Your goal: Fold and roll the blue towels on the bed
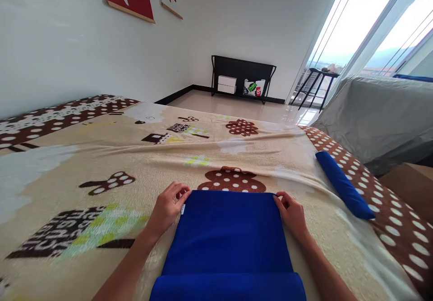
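**A:** Towel (227, 233) is flat on the blanket (101, 166) right in front of us, blue, spread lengthwise away from us, with the near end rolled or folded into a thick band at the bottom edge of the view.

**B:** Yep, and we've got both far corners. Left hand (168, 208) is pinching the far left corner, fingers curled in tight over the edge. Right hand (292, 213) has the far right corner the same way, fingers bent and closed on the fabric.

**A:** Blanket's the beige one with brown dotted shapes, a bit wrinkled just past the towel.

**B:** We also see a second blue roll (343, 185) off to the right near the bed's edge, well apart from our hands. Beyond the bed is a black shelf (242, 69) against the wall, and something under a grey cover (382, 116) on the right.
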{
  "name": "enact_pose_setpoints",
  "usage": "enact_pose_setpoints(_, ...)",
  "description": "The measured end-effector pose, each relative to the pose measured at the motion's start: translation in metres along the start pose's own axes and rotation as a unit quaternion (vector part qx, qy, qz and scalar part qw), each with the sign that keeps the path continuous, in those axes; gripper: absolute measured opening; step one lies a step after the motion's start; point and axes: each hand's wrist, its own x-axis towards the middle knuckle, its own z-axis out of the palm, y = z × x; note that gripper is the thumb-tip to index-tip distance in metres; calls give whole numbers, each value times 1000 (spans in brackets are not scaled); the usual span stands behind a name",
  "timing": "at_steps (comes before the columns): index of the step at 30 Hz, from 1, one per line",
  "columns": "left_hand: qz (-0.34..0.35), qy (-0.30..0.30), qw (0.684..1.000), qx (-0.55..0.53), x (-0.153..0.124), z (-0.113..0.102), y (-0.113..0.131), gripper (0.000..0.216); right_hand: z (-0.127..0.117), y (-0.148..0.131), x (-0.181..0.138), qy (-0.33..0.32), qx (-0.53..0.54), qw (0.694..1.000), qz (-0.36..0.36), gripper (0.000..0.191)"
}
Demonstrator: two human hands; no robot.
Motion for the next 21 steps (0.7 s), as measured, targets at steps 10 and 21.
enact_pose_setpoints(10,64,4,996,61,-4,3,18,34,-15,-35,-10,9,-43,994,-99,48)
enact_pose_setpoints(21,167,-74,961,208,-44,-11,-4,44,-25,-21,-54,-140,-129,966,-173,51)
